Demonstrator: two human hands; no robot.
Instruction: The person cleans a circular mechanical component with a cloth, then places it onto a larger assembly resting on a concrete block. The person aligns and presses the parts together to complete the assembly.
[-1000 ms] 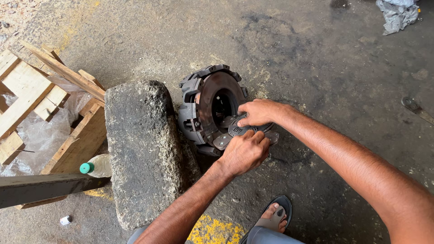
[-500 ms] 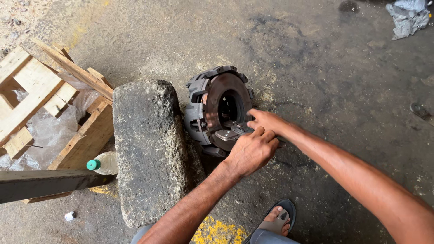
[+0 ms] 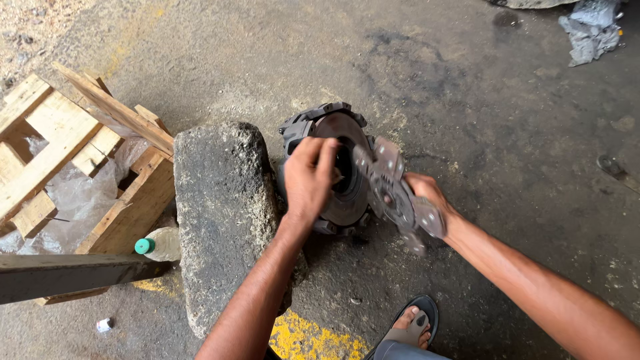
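Note:
A round metal clutch cover (image 3: 333, 127) with a rusty face stands on edge, leaning against a big rough stone block (image 3: 223, 207). My left hand (image 3: 308, 177) rests on the cover's rusty face, fingers reaching toward its centre hole. My right hand (image 3: 423, 193) grips a grey clutch disc (image 3: 393, 190) with riveted pads, held tilted in the air just right of the cover and apart from it.
A wooden pallet frame (image 3: 87, 153) with plastic sheet lies at the left. A plastic bottle with a green cap (image 3: 157, 245) lies beside the stone. A dark metal bar (image 3: 67, 277) crosses bottom left. My sandalled foot (image 3: 412, 327) is at the bottom. Crumpled rag (image 3: 590, 33) top right.
My right hand has pulled the clutch disc out of the cover and lifted it to the right. My left hand moved up onto the cover's face.

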